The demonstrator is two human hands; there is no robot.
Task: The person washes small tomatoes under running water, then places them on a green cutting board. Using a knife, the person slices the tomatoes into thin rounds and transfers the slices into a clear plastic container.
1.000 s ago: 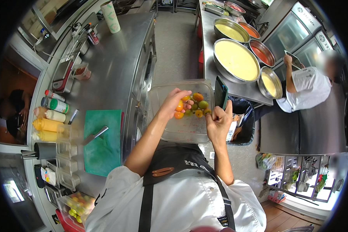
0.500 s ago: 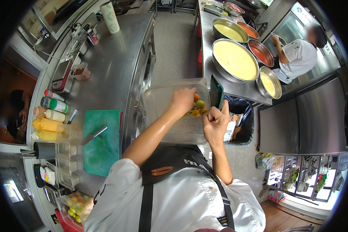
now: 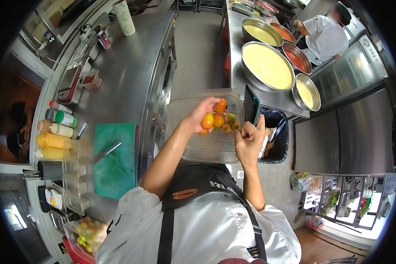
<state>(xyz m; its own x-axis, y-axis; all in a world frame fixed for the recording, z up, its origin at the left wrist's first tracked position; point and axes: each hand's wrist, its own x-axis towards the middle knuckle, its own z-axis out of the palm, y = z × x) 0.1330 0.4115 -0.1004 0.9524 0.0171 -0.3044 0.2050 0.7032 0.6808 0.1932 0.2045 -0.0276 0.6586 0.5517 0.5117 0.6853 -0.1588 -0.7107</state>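
Observation:
A clear plastic tub (image 3: 178, 115) hangs tilted in front of my apron. Inside it, my left hand (image 3: 199, 115) cups orange tomatoes (image 3: 207, 121), its fingers partly hidden behind them. More small tomatoes lie beside that hand, among them a greenish one (image 3: 231, 117). My right hand (image 3: 249, 141) is closed at the tub's right rim, index finger raised. A dark green flat panel (image 3: 251, 105) stands upright against that same rim, just beyond my right fingers; whether they also hold it I cannot tell.
On the left counter (image 3: 123, 75) lies a green cutting board (image 3: 114, 176) with a knife (image 3: 108, 152). Large bowls (image 3: 268, 66) of yellow and red liquid stand on the right table. A lined bin (image 3: 279, 149) is below. A co-worker (image 3: 323, 37) stands beyond.
My left hand has turned and lifted, and orange tomatoes now show in it. The tub and my right hand have shifted slightly right. The co-worker has moved farther away.

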